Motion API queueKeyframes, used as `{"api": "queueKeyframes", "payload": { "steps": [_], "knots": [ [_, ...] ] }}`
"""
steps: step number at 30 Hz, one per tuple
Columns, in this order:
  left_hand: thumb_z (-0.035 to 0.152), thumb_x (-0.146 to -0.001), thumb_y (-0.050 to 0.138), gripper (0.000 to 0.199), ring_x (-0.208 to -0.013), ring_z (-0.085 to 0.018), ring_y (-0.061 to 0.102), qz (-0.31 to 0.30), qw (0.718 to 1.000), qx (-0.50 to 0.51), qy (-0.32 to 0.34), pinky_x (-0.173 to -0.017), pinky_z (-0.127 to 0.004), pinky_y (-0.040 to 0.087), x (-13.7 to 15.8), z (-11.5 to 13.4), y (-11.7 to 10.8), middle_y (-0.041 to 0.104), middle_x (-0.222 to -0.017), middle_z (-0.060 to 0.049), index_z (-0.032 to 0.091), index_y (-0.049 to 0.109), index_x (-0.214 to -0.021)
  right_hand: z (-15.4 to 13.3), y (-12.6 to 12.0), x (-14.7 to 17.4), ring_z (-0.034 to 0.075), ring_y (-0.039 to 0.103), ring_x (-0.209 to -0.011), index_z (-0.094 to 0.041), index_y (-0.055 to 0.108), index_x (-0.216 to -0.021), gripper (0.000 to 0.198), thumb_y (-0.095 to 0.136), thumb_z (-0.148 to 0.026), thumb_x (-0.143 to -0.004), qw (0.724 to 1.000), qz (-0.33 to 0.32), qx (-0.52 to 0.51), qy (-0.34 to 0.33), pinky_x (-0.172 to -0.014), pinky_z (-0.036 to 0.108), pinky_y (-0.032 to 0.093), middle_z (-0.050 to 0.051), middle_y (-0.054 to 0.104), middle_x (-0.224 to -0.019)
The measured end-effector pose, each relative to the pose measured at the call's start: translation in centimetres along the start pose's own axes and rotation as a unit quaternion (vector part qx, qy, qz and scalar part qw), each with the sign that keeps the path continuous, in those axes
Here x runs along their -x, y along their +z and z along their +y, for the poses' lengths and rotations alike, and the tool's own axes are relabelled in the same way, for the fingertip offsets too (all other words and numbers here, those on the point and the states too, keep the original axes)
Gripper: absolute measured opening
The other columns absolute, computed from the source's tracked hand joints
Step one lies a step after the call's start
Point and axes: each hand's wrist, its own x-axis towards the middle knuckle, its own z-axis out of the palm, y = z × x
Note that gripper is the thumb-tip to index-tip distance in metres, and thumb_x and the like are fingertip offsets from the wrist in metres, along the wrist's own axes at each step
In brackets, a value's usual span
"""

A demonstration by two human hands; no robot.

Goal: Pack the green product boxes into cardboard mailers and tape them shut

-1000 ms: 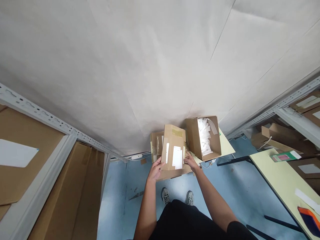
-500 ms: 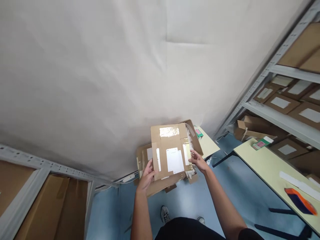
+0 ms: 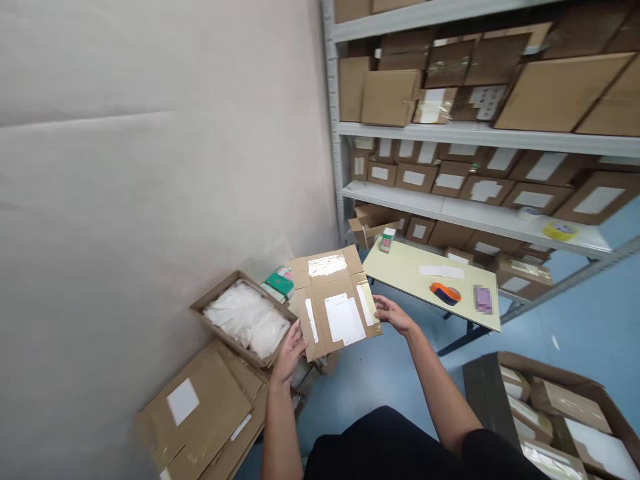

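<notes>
A flattened cardboard box [image 3: 317, 300] with white labels and strips of clear tape is held up in front of me. My left hand [image 3: 289, 353] grips its lower left edge, with the thumb on the near face. At its right edge my right hand [image 3: 394, 315] pinches the cardboard beside a pale label. Behind and left of the held piece stands an open carton [image 3: 200, 308] filled with white packing material [image 3: 247, 317]. Below that carton lie stacked flat cardboard pieces [image 3: 215, 393], close to my left forearm.
A pale table [image 3: 407, 267] to the right carries a green box [image 3: 387, 240], an orange and dark blue item [image 3: 445, 293] and paper strips. Metal shelving [image 3: 450, 137] full of cartons stands behind it. A large open carton [image 3: 483, 387] with smaller boxes sits at lower right.
My view has swung to the right, bringing the shelving, the table and the lower right carton into sight. Both hands have kept hold of the flattened box throughout.
</notes>
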Motion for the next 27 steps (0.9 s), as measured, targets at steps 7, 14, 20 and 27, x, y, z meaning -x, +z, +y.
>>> {"api": "queueKeyframes", "payload": {
  "steps": [7,14,20,27],
  "knots": [
    [0.042,-0.071,0.086,0.104,-0.115,-0.031,0.070,-0.130,0.988,-0.040,-0.066,-0.086,-0.035,0.058,-8.5,-1.2,11.5,0.065,-0.142,-0.015,0.027,0.036,-0.161,0.5,-11.2,4.8,0.017,0.060,-0.080,-0.030,0.056,-0.133,0.070,0.081,-0.028,-0.067,0.990,0.126,-0.062,0.005,-0.074,0.031,0.048,-0.003,0.064,-0.087],
    [0.040,-0.068,0.084,0.104,-0.112,-0.030,0.071,-0.190,0.968,-0.100,-0.129,-0.082,-0.033,0.057,-17.6,-3.1,15.6,0.070,-0.135,-0.014,0.025,0.037,-0.160,2.9,-15.5,4.0,0.017,0.061,-0.079,-0.030,0.055,-0.128,0.069,0.079,-0.027,-0.064,0.970,0.224,-0.089,0.023,-0.074,0.032,0.048,-0.003,0.063,-0.089],
    [0.035,-0.069,0.080,0.093,-0.106,-0.026,0.073,-0.237,0.955,-0.116,-0.136,-0.084,-0.032,0.057,-27.6,-3.4,18.6,0.072,-0.130,-0.012,0.025,0.045,-0.154,1.6,-18.8,-1.1,0.016,0.059,-0.074,-0.028,0.055,-0.126,0.070,0.074,-0.024,-0.059,0.954,0.290,-0.064,0.044,-0.070,0.030,0.047,-0.006,0.060,-0.083],
    [0.035,-0.067,0.078,0.083,-0.095,-0.023,0.074,-0.254,0.946,-0.144,-0.138,-0.076,-0.030,0.056,-37.8,-0.8,21.2,0.075,-0.114,-0.009,0.022,0.053,-0.145,-0.9,-21.3,-8.4,0.012,0.053,-0.070,-0.027,0.058,-0.124,0.070,0.071,-0.022,-0.056,0.925,0.375,-0.035,0.053,-0.064,0.027,0.045,-0.006,0.052,-0.085]
  ]
}}
